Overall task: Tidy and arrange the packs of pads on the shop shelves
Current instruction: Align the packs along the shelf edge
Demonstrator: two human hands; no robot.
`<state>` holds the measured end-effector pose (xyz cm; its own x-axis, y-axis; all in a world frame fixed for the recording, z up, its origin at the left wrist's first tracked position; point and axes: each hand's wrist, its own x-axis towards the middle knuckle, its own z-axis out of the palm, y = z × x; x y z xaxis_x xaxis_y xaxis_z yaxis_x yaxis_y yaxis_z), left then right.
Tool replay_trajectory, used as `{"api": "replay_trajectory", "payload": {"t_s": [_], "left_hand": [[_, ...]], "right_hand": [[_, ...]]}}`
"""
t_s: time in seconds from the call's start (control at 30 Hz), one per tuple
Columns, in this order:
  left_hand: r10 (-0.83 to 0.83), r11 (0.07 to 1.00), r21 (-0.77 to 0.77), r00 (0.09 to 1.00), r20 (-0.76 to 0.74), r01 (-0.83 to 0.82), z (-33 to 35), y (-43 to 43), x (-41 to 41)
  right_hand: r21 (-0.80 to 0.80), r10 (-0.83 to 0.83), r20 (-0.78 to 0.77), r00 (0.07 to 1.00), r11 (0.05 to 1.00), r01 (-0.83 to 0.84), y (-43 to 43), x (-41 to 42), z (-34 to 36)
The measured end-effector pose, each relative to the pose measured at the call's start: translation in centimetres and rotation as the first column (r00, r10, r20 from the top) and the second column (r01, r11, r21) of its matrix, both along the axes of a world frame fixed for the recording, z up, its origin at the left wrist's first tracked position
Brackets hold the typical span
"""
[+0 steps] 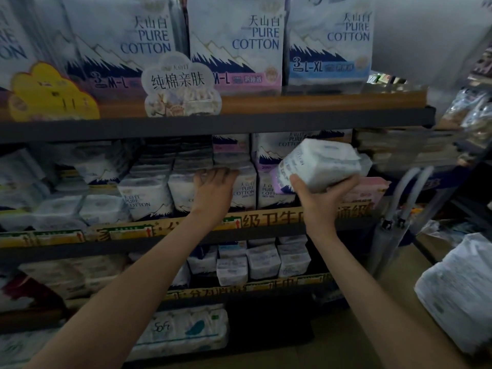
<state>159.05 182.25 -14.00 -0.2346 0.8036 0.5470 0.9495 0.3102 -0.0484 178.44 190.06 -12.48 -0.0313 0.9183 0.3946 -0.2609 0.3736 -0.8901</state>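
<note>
From the head camera I am looking at shop shelves full of packs of pads. My right hand [318,194] is holding a white pack [320,164] from below. My fingers are wrapping around its bottom and my thumb is pressing on its near side. The pack is tilting in the air, in front of the middle shelf [279,219] and near its right end. It is not sitting on the shelf.

My left hand [214,186] is reaching into the middle shelf. It is lying flat and open on top of a row of packs [186,187] standing there. The fingers are spreading wide over the tops. It is touching them, but I cannot tell if it is gripping any one pack.

More packs with PURE COTTON on them are standing just beside that hand, on its right side [243,191].

On the top shelf [319,101] big packs are standing upright in a row [235,43]. A white flower-shaped sign [181,86] and a yellow sign [50,94] are sticking up at the front edge.

On the lower shelf [266,284] small white packs [262,259] are standing side by side. Below them a long pack is lying on its side [183,331].

At the far right a white bag [458,296] is blurry.
</note>
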Motion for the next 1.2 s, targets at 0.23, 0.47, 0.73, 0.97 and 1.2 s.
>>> {"api": "replay_trajectory", "payload": {"t_s": [0.23,0.47,0.73,0.97,1.2], "left_hand": [[-0.052,0.998,-0.030,0.997,-0.055,0.051,0.6,-0.1,-0.2],[-0.062,0.997,-0.038,0.997,-0.051,0.060,0.7,-0.3,-0.1],[-0.162,0.985,-0.072,0.978,-0.129,0.154,0.0,-0.1,1.5],[-0.246,0.943,-0.296,0.915,-0.322,0.149,-1.1,1.7,3.8],[-0.171,0.911,-0.411,0.879,-0.445,-0.031,-0.6,3.9,3.2]], "right_hand": [[0.094,0.012,0.328,0.945,0.995,-0.045,0.8,-2.3,-0.8],[0.079,-0.031,0.433,0.901,0.997,-0.004,2.2,-4.3,1.7],[-0.032,-0.017,0.202,0.979,0.999,0.024,2.6,-1.2,1.8],[-0.009,-0.036,0.207,0.978,0.999,0.039,1.2,1.1,-0.4],[-0.093,-0.033,0.173,0.984,0.994,0.049,2.2,2.5,-1.4]]}}
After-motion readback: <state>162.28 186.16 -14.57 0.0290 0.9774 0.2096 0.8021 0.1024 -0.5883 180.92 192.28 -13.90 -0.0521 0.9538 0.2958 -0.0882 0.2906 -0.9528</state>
